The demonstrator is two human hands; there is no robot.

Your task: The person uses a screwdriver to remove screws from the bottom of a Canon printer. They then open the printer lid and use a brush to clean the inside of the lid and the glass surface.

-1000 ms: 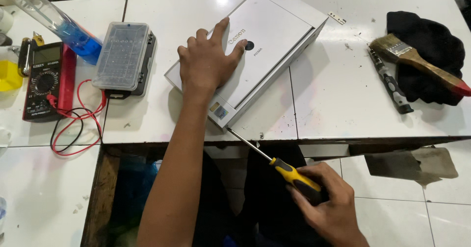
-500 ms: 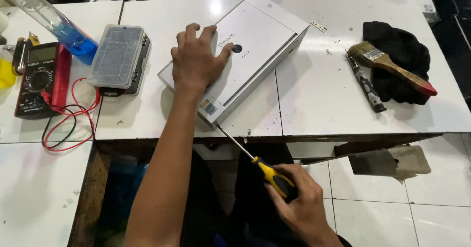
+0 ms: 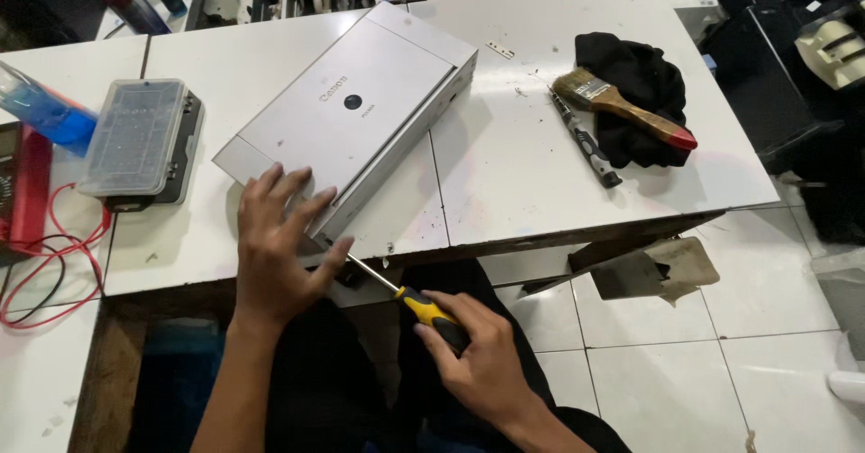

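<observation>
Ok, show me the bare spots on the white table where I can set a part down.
Free: the stretch between the printer and the brush, down to the table front edge; also the back strip between the parts box and printer. Crowded: the printer's near corner, where the left hand and screwdriver work.

A printer (image 3: 360, 115) lay slantwise on the table (image 3: 505, 174), its near corner at the front edge under the left hand (image 3: 279, 255). The right hand (image 3: 487, 363), before the table edge, held a screwdriver (image 3: 410, 300) against that corner. Left of the printer sat a parts box (image 3: 135, 138); to the right, a brush (image 3: 622, 106) rested on a cloth (image 3: 640, 75), with a tool (image 3: 586, 142) beside it.
</observation>
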